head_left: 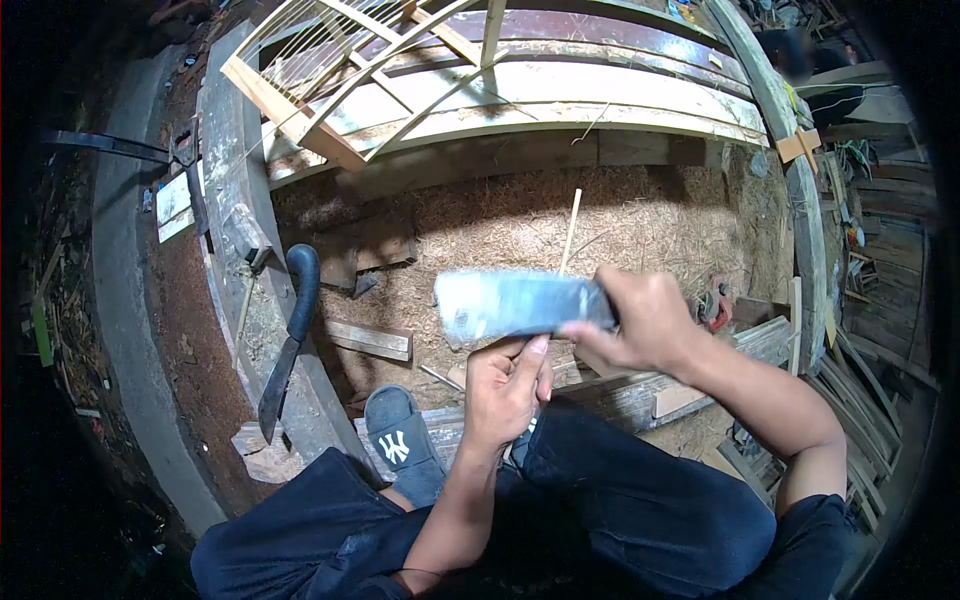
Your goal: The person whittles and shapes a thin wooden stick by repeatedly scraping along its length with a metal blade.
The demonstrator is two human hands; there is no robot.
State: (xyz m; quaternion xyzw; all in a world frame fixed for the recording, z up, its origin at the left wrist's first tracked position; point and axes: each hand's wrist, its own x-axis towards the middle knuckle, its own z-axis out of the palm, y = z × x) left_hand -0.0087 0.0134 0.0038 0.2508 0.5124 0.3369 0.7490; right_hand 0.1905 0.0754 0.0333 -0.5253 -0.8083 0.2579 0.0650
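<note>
One broad blade (pixel 510 302), one thin stick (pixel 571 228).
Left fingers (pixel 486 364) apparently pinch the stick's near part; right hand (pixel 650 318) grips the blade's right end — a knot could skid it into my left thumb.

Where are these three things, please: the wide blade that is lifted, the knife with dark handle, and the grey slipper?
Wide blade (pixel 515 303): head view, flat side, motion-blurred.
Knife (pixel 287 358): head view, blade just below handle.
Grey slipper (pixel 404 438): head view, upper, near white letters.
</note>
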